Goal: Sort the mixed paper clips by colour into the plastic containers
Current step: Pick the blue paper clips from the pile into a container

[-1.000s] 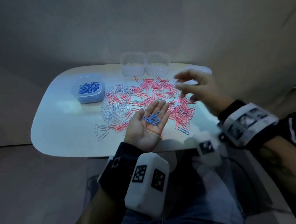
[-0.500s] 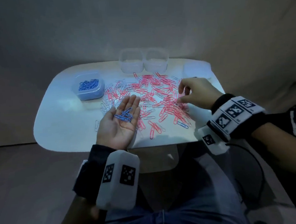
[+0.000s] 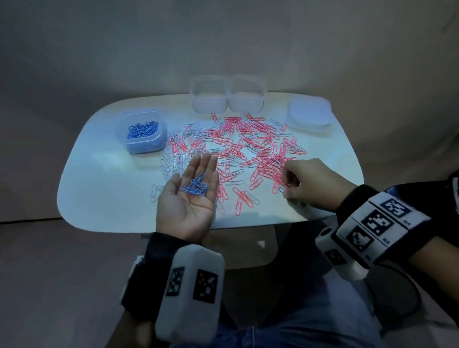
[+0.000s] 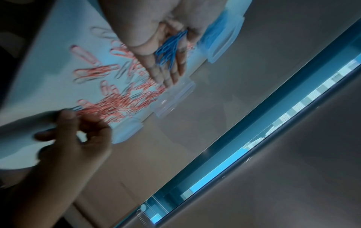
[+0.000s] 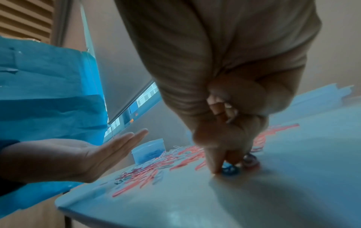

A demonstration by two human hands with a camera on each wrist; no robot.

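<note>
Pink and white paper clips (image 3: pixel 237 151) lie scattered over the white table (image 3: pixel 103 187). My left hand (image 3: pixel 206 172) hovers palm up over the pile's front left, fingers straight, with several blue clips (image 3: pixel 195 188) lying loose in the palm. At the pile's front right edge my right hand (image 3: pixel 285 190) has its thumb and fingers curled down, pinching a blue clip (image 5: pixel 230 169) that lies on the table. A clear container (image 3: pixel 142 133) at the back left holds several blue clips. Two clear containers (image 3: pixel 209 97) (image 3: pixel 246 96) at the back hold nothing.
A stack of clear lids (image 3: pixel 309 112) sits at the back right corner. The table's front edge runs just under both wrists. Bare tabletop shows at the left, in front of the blue-clip container. A beige wall stands behind the table.
My left hand has shifted left with the blue clips in its palm. The right hand has come down from above the pile to the front right edge and closed its fingers on a clip.
</note>
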